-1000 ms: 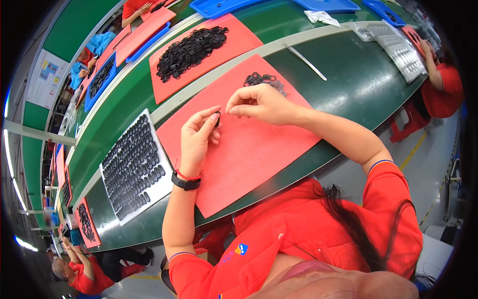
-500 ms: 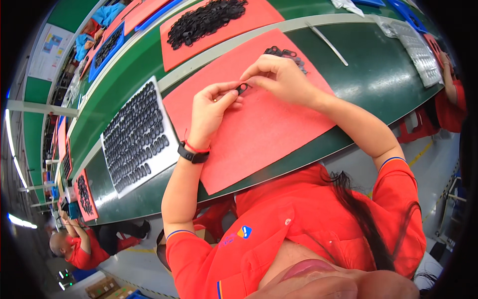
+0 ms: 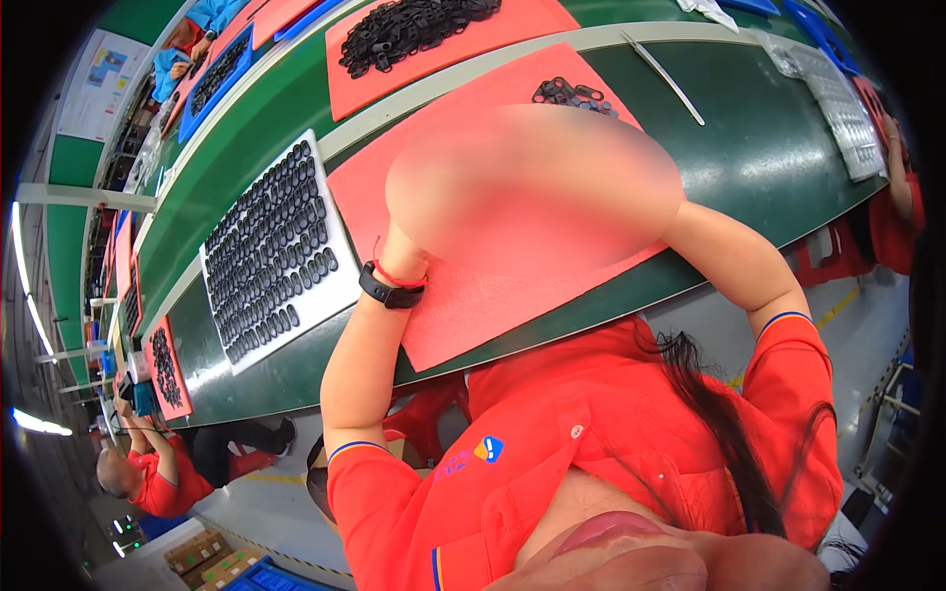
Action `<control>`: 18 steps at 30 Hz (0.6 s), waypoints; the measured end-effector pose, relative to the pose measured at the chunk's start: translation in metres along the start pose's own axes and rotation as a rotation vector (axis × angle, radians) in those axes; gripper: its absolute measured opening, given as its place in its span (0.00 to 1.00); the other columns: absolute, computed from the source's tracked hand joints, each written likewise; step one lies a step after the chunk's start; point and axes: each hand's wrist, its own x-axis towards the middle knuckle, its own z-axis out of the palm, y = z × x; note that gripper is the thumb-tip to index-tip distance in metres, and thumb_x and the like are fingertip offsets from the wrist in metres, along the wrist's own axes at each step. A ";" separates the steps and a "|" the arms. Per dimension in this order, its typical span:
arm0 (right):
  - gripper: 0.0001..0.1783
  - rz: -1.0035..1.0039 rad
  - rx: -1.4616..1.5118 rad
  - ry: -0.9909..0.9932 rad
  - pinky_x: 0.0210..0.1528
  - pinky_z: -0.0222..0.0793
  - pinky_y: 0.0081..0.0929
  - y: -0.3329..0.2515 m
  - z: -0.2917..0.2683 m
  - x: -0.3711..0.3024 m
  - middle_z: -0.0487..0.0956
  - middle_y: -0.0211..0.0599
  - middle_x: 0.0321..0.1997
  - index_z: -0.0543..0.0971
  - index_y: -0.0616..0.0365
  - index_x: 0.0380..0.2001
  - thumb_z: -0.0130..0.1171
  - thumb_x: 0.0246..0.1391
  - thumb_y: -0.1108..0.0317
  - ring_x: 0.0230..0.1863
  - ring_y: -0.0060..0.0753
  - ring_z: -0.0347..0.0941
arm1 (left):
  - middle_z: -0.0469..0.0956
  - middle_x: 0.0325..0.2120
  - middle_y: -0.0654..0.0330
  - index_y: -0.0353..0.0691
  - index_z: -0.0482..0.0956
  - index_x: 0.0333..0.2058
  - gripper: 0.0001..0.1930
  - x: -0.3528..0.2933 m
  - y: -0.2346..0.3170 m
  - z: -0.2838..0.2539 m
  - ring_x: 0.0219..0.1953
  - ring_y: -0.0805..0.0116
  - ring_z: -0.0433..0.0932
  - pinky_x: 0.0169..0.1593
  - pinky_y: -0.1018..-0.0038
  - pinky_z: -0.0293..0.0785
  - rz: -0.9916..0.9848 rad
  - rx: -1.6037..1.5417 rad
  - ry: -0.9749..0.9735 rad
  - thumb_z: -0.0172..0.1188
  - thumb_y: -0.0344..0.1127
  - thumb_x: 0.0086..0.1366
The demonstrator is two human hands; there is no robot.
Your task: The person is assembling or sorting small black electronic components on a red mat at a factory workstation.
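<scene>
A blurred patch covers both hands above the red-orange mat (image 3: 483, 315). My left hand (image 3: 424, 192) comes in from the left, with a black band and a red string on its wrist; its fingers cannot be made out. My right hand (image 3: 581, 167) reaches in from the right, its fingers smeared as well. Whether either one holds a part is hidden. Just beyond the right hand, small black oval parts and grey pieces lie in a pile (image 3: 572, 96) at the mat's far edge.
On the left, a white tray (image 3: 340, 286) carries rows of black oval parts. Farther back, a heap of black parts (image 3: 414, 34) covers another red mat. A pale, thin tool (image 3: 665, 79) lies on the green table (image 3: 729, 148). Clear plastic trays (image 3: 838, 108) stand at right, near another person.
Half a second ago my left fingers pinched a small black ringed part, with my right fingers beside it. Now blur hides both hands. The view has shifted slightly.
</scene>
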 end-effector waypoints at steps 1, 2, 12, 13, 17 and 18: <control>0.04 0.018 -0.010 0.000 0.27 0.61 0.17 -0.001 0.000 0.000 0.73 0.29 0.24 0.77 0.61 0.26 0.61 0.46 0.72 0.26 0.19 0.65 | 0.77 0.35 0.52 0.26 0.73 0.41 0.11 0.000 0.001 0.000 0.33 0.68 0.79 0.39 0.76 0.78 -0.012 -0.001 -0.004 0.53 0.23 0.59; 0.04 0.035 -0.021 0.000 0.27 0.61 0.17 -0.002 -0.001 0.000 0.73 0.29 0.24 0.77 0.61 0.26 0.61 0.46 0.72 0.26 0.19 0.65 | 0.77 0.35 0.52 0.26 0.73 0.41 0.11 0.000 0.001 0.000 0.33 0.68 0.79 0.40 0.75 0.78 -0.024 -0.002 -0.008 0.53 0.23 0.59; 0.06 0.031 -0.013 0.021 0.27 0.62 0.19 0.003 0.002 0.000 0.73 0.31 0.24 0.76 0.62 0.24 0.61 0.46 0.72 0.25 0.20 0.66 | 0.78 0.32 0.50 0.25 0.73 0.40 0.11 0.001 0.000 0.000 0.32 0.68 0.80 0.38 0.77 0.78 -0.011 -0.023 -0.012 0.54 0.24 0.59; 0.06 0.029 -0.037 0.022 0.27 0.62 0.19 0.003 0.002 0.000 0.72 0.31 0.23 0.75 0.62 0.23 0.61 0.46 0.72 0.25 0.20 0.66 | 0.78 0.32 0.50 0.25 0.73 0.40 0.11 0.000 0.000 0.001 0.31 0.68 0.80 0.38 0.77 0.78 -0.012 -0.021 -0.012 0.54 0.24 0.59; 0.07 0.029 -0.032 0.025 0.26 0.63 0.19 0.003 0.003 0.000 0.72 0.31 0.23 0.74 0.62 0.22 0.61 0.46 0.72 0.24 0.20 0.66 | 0.78 0.31 0.51 0.25 0.73 0.40 0.11 0.000 0.002 0.002 0.31 0.68 0.80 0.37 0.77 0.78 -0.008 -0.004 -0.010 0.55 0.24 0.59; 0.07 0.029 -0.031 0.024 0.26 0.63 0.19 0.002 0.002 0.000 0.72 0.31 0.23 0.74 0.62 0.22 0.61 0.46 0.72 0.24 0.20 0.66 | 0.78 0.31 0.51 0.25 0.73 0.40 0.11 0.000 0.002 0.001 0.31 0.68 0.80 0.37 0.77 0.78 -0.008 -0.004 -0.009 0.55 0.24 0.59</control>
